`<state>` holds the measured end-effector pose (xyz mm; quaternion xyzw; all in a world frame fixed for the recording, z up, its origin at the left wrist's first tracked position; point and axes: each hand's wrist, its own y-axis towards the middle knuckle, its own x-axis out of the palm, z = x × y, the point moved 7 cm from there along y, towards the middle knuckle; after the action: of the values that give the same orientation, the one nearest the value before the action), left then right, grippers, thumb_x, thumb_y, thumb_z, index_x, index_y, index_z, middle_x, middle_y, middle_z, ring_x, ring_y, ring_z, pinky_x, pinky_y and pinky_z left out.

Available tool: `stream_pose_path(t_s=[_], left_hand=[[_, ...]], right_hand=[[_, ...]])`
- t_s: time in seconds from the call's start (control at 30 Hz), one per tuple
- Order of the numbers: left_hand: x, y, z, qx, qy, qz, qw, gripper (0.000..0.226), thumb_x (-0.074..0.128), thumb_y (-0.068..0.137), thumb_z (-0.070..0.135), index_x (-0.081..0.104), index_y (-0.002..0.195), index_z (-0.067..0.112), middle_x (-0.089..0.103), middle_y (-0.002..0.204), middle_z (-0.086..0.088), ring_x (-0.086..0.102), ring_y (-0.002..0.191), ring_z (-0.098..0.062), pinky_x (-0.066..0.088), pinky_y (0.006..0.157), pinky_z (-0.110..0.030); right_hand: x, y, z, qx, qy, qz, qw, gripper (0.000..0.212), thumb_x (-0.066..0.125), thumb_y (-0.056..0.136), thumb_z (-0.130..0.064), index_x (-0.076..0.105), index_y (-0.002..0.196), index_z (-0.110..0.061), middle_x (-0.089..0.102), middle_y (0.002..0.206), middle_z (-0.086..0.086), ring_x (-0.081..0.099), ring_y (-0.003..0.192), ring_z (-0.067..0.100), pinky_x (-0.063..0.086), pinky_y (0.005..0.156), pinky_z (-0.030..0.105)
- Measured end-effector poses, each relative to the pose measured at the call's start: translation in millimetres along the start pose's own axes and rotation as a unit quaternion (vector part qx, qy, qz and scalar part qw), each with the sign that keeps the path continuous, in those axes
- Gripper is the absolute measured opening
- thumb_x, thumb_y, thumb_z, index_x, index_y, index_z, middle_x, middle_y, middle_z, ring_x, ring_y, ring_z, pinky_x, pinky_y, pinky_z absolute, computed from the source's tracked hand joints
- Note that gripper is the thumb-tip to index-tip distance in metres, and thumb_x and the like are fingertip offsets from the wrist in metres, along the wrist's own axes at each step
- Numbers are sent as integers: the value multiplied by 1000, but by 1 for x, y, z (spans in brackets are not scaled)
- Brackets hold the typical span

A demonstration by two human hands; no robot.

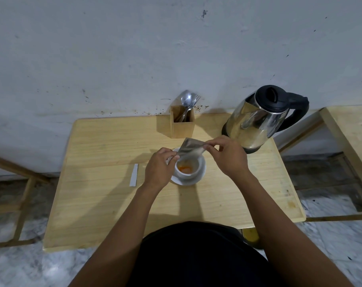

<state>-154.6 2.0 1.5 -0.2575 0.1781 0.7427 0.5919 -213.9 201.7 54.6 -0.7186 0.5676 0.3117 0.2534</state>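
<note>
From the head view, the person is holding a small silver foil sachet (191, 149) tilted over a white round ceramic cup (189, 167), which is standing on a white saucer (198, 179) on the pale wooden counter (114, 199). The left hand (158, 168) is pinching the lower corner of the sachet, close to the cup's rim, and the right hand (227, 156) is pinching its upper right edge with thumb and forefinger. Some orange powder (185, 169) is already lying at the bottom of the cup.

A narrow silver strip (134, 175), probably torn from the sachet, is lying on the counter left of the saucer. Behind are standing a wooden box with metal spoons (182, 121) and a shiny steel electric kettle with black handle (263, 119).

I think the risk here is spilling: the sachet's mouth is hidden behind the left hand, so if it is not sitting over the cup, the powder may be falling on the saucer or counter. Also, the left hand is very near the rim and could be knocking the cup.
</note>
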Motion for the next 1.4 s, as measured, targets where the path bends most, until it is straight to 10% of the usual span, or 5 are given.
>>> stream_pose_path(t_s=[0.53, 0.73, 0.87, 1.1, 1.4], left_hand=[[-15, -7, 4, -68, -79, 25, 994, 29, 54, 94, 33, 65, 114, 16, 58, 113, 4, 59, 100, -17, 43, 81, -24], [-27, -18, -3, -294, -235, -49, 925, 58, 41, 90, 61, 67, 85, 10, 69, 82, -3, 55, 69, -18, 45, 68, -31], [-20, -23, 4, -291, -322, -128, 892, 41, 64, 85, 42, 71, 99, 4, 69, 84, -6, 56, 67, -19, 50, 69, -32], [-36, -22, -15, -234, -221, -42, 946, 35, 59, 90, 29, 65, 79, -3, 62, 70, -9, 57, 68, -17, 48, 70, -33], [-53, -33, -77, -259, -91, 36, 961, 44, 58, 89, 20, 29, 56, 15, 26, 56, -1, 28, 50, -14, 24, 48, -26]], right_hand=[[-3, -15, -4, -64, 97, -3, 993, 15, 74, 86, -24, 75, 93, -37, 67, 90, -12, 55, 70, 6, 50, 68, 30], [3, -34, -17, -132, 73, 77, 986, 19, 77, 84, -14, 79, 98, -25, 62, 88, -11, 57, 78, 4, 43, 62, 16], [14, -42, -26, -189, 40, 94, 977, 25, 77, 80, -6, 78, 100, -21, 60, 92, -10, 58, 84, 6, 47, 65, 21], [44, -36, -3, -65, -9, -63, 996, 70, 74, 82, -39, 42, 143, -31, 43, 135, -6, 50, 116, 9, 52, 83, 31], [86, -20, 10, 20, -56, -186, 981, 106, 73, 62, -69, 23, 149, -37, 31, 146, -4, 47, 126, 21, 49, 95, 45]])
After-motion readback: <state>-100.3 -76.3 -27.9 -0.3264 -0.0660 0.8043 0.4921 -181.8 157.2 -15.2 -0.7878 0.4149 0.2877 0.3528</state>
